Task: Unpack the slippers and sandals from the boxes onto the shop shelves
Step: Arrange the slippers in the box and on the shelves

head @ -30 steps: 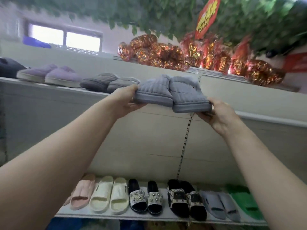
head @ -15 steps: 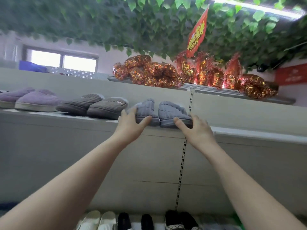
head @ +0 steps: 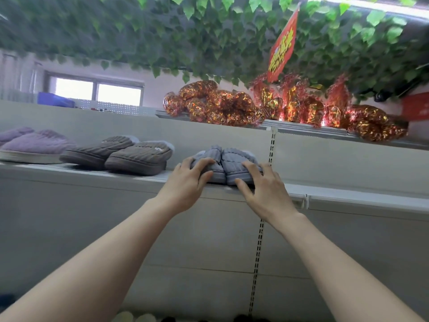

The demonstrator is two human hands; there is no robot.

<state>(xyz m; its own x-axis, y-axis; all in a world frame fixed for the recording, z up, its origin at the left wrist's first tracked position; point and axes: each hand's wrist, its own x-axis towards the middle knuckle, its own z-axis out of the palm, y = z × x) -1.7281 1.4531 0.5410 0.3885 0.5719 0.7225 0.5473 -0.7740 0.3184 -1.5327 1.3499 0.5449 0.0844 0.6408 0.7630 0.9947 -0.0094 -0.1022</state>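
A pair of grey-blue ribbed plush slippers (head: 226, 160) stands side by side on the upper shelf (head: 348, 196), toes toward me. My left hand (head: 188, 184) lies on the toe of the left slipper with fingers spread over it. My right hand (head: 262, 189) rests on the toe of the right slipper, thumb under the shelf's front lip. Both hands touch the slippers without lifting them.
To the left on the same shelf stand a brown-grey slipper pair (head: 120, 154) and a lilac pair (head: 30, 145). Foil-wrapped red-gold bundles (head: 278, 108) lie on the top shelf beneath hanging green leaves and a red sign (head: 282, 47). More footwear shows faintly at the bottom edge.
The slippers went from held in the air in front of the shelf to standing on it. My hands now rest on their toes, and my view has tilted upward.
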